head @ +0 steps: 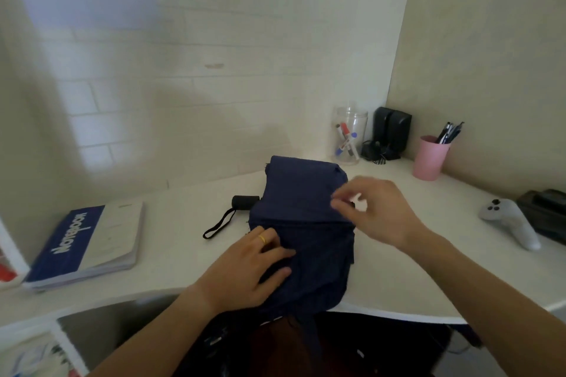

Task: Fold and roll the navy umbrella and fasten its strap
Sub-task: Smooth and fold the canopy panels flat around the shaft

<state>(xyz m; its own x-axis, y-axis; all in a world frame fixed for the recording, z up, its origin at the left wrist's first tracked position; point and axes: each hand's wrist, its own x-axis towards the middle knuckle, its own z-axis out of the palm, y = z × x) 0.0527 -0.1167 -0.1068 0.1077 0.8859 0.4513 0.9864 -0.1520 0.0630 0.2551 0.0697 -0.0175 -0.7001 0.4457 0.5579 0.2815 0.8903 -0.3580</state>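
Left hand (245, 269) lies flat, fingers spread, pressing the navy umbrella (301, 223) onto a white corner desk (398, 269) against pale tiled walls. Its black handle (244, 202) (wrist loop trailing) points left. Right hand (376, 213) hovers at the canopy's right edge, fingertips pinched close; whether they grip fabric I cannot tell. A notebook (88, 246) lies far left, a pink cup (430, 157) back right.

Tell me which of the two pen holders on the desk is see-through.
The clear jar holding markers, beside the black speakers. The other holder, the pink cup to its right with dark pens, is opaque.
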